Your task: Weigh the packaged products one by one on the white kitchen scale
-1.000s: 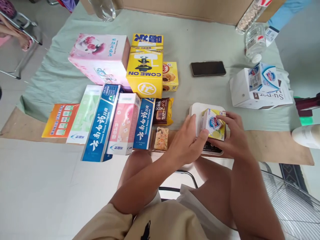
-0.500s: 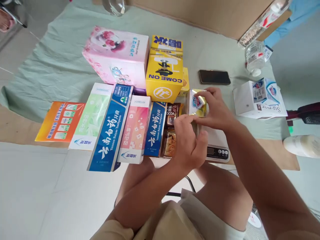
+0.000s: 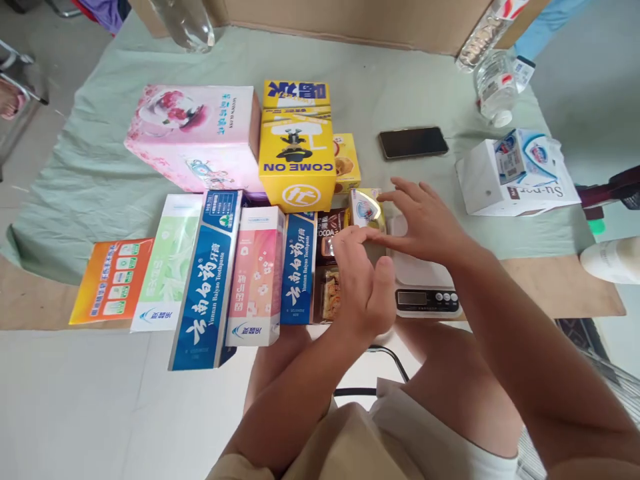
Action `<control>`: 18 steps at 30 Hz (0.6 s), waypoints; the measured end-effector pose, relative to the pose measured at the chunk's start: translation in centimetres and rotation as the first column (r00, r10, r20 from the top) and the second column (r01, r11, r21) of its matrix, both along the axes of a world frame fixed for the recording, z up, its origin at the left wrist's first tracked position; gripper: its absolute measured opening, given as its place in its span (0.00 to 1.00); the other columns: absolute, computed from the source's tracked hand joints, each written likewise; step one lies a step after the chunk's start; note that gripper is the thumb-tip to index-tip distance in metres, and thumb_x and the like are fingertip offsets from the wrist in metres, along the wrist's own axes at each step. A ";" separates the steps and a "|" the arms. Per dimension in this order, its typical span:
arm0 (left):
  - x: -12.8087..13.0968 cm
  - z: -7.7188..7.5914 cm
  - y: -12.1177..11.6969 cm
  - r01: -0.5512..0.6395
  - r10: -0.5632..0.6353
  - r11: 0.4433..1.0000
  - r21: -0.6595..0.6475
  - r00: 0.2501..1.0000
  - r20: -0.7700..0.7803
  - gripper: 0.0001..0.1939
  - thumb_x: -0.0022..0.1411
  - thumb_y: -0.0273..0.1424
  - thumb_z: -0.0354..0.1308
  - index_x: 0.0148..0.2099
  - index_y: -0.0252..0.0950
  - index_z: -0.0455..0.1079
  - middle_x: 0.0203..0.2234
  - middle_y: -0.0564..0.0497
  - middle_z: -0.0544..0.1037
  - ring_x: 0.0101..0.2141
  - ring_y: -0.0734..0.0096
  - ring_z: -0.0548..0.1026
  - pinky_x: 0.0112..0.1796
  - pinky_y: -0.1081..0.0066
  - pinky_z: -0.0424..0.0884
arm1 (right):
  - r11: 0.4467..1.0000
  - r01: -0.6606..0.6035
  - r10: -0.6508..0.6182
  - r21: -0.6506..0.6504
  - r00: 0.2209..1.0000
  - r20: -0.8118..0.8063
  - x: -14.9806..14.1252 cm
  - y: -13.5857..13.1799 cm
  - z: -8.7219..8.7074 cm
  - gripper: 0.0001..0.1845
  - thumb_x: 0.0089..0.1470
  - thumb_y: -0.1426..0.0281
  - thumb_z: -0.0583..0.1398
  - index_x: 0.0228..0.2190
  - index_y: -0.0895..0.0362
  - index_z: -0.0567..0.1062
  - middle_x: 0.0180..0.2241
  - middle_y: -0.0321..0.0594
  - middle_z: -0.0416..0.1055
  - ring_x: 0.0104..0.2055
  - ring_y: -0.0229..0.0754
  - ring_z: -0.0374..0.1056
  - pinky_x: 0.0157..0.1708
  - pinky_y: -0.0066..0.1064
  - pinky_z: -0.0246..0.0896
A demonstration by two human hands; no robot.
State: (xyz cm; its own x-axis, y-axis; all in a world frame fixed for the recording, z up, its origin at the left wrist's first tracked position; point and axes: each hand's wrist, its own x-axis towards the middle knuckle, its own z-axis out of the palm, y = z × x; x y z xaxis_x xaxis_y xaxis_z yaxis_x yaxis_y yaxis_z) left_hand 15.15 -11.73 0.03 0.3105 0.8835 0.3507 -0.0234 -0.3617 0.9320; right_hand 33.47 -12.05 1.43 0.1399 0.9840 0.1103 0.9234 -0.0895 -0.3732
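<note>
My left hand [image 3: 364, 283] is over the right end of a row of packages, thumb apart from its bent fingers. It partly covers a brown cocoa snack pack [image 3: 327, 230] and a wrapped snack with a pale filling [image 3: 331, 293]. My right hand [image 3: 425, 223] spreads its fingers beside a yellow and white soap box [image 3: 367, 208], holding nothing. Its thumb reaches toward my left fingers; whether they touch I cannot tell. Under and in front of the right hand lies a white kitchen scale [image 3: 425, 270]. A blue toothpaste box [image 3: 300, 273] adjoins the snacks.
Leftward stand a pink toothpaste box [image 3: 256, 267], a longer blue toothpaste box [image 3: 207, 287], a green box [image 3: 167, 267] and an orange packet [image 3: 113, 280]. Behind are a pink floral box [image 3: 200, 133], a yellow box [image 3: 297, 147] and a phone [image 3: 413, 143]. A white box [image 3: 515, 177] stands right.
My right fingers have come off the soap box and spread, uncovering more of the scale. The soap box sits closer to the snack packs. The camera view has shifted.
</note>
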 end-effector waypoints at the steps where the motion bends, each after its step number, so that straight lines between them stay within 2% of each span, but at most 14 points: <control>1: 0.0 -0.2 0.0 0.005 -0.005 1.000 0.010 1.000 -0.007 0.20 0.78 0.48 0.41 0.57 0.41 0.62 0.51 0.42 0.68 0.56 0.56 0.68 0.60 0.54 0.66 | 0.995 0.049 -0.044 0.086 0.997 -0.063 0.3 -1.3 0.2 0.30 0.51 0.52 0.70 0.52 0.50 0.75 0.65 0.53 0.71 0.70 0.65 0.63 0.70 0.65 0.55; 2: 0.0 -0.5 -0.1 0.011 -0.011 1.000 0.023 1.000 -0.014 0.19 0.77 0.48 0.42 0.57 0.41 0.62 0.51 0.43 0.68 0.56 0.56 0.69 0.60 0.54 0.66 | 0.974 0.131 -0.105 0.183 0.984 -0.147 0.7 -2.7 0.4 0.25 0.55 0.53 0.67 0.51 0.49 0.75 0.64 0.51 0.72 0.69 0.62 0.65 0.69 0.62 0.59; 3: 0.0 -0.9 -0.2 0.020 -0.019 0.999 0.035 1.000 -0.023 0.18 0.77 0.47 0.43 0.57 0.42 0.63 0.52 0.43 0.68 0.56 0.56 0.69 0.60 0.54 0.66 | 0.931 0.241 -0.173 0.275 0.953 -0.249 1.1 -4.1 0.3 0.20 0.59 0.55 0.64 0.50 0.49 0.75 0.61 0.50 0.73 0.67 0.59 0.68 0.67 0.58 0.63; 5: 0.2 -1.4 -0.4 0.040 -0.038 0.998 0.049 0.998 -0.044 0.18 0.76 0.47 0.46 0.57 0.42 0.64 0.52 0.43 0.68 0.56 0.56 0.69 0.61 0.54 0.65 | 0.779 0.485 -0.291 0.398 0.841 -0.457 2.1 -6.5 -0.3 0.13 0.62 0.59 0.59 0.46 0.50 0.74 0.55 0.48 0.77 0.61 0.54 0.74 0.63 0.54 0.69; 7: 0.9 -1.5 -0.7 0.066 -0.063 0.997 0.049 0.996 -0.066 0.18 0.75 0.47 0.48 0.57 0.41 0.65 0.52 0.44 0.69 0.57 0.56 0.69 0.62 0.53 0.64 | 0.622 0.660 -0.345 0.422 0.715 -0.608 3.5 -8.0 -1.1 0.10 0.62 0.61 0.58 0.44 0.50 0.73 0.50 0.46 0.78 0.54 0.51 0.77 0.58 0.51 0.73; 8: 1.6 -1.3 -0.9 0.085 -0.081 0.995 0.045 0.993 -0.080 0.19 0.75 0.47 0.49 0.56 0.41 0.66 0.51 0.44 0.69 0.56 0.56 0.69 0.62 0.53 0.65 | 0.573 0.711 -0.357 0.406 0.663 -0.658 4.4 -8.4 -1.5 0.10 0.61 0.62 0.59 0.43 0.50 0.72 0.48 0.45 0.78 0.52 0.50 0.78 0.56 0.50 0.74; 10: 4.1 -0.3 -1.4 0.137 -0.132 0.990 0.035 0.984 -0.120 0.18 0.74 0.47 0.51 0.55 0.41 0.66 0.50 0.44 0.71 0.55 0.57 0.71 0.60 0.54 0.67 | 0.529 0.774 -0.355 0.348 0.574 -0.738 6.0 -9.0 -2.0 0.09 0.59 0.63 0.59 0.42 0.50 0.72 0.45 0.43 0.78 0.50 0.48 0.78 0.54 0.47 0.74; 12: 8.1 1.1 -1.5 0.202 -0.197 0.979 0.014 0.964 -0.180 0.15 0.72 0.46 0.53 0.52 0.42 0.67 0.48 0.45 0.73 0.53 0.58 0.73 0.59 0.56 0.68 | 0.503 0.819 -0.341 0.276 0.482 -0.807 7.4 -9.5 -2.1 0.09 0.58 0.63 0.59 0.41 0.50 0.72 0.45 0.41 0.78 0.50 0.47 0.78 0.54 0.45 0.74; 15: 16.7 2.8 -0.4 0.252 -0.266 0.964 -0.087 0.931 -0.250 0.13 0.69 0.43 0.59 0.48 0.42 0.67 0.49 0.45 0.76 0.55 0.57 0.75 0.60 0.57 0.70 | 0.472 0.863 -0.354 0.181 0.373 -0.857 8.6 -10.4 -1.9 0.09 0.59 0.63 0.60 0.42 0.50 0.72 0.49 0.40 0.78 0.51 0.46 0.77 0.55 0.45 0.74; 18: 25.9 2.3 2.1 0.235 -0.281 0.951 -0.199 0.927 -0.250 0.14 0.69 0.42 0.63 0.48 0.41 0.66 0.52 0.43 0.74 0.62 0.51 0.72 0.63 0.52 0.68 | 0.491 0.857 -0.370 0.155 0.367 -0.853 9.6 -11.3 -1.9 0.10 0.61 0.62 0.58 0.45 0.48 0.71 0.53 0.40 0.77 0.55 0.46 0.76 0.56 0.45 0.74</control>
State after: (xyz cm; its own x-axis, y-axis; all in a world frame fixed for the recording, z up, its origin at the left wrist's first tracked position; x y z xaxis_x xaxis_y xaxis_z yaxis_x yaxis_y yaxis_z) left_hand 41.06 -9.62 2.34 0.5987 0.7971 0.0793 0.1667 -0.2208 0.9610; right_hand 43.11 -23.33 -0.51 0.9347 0.3445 0.0881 0.1269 -0.0917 -0.9877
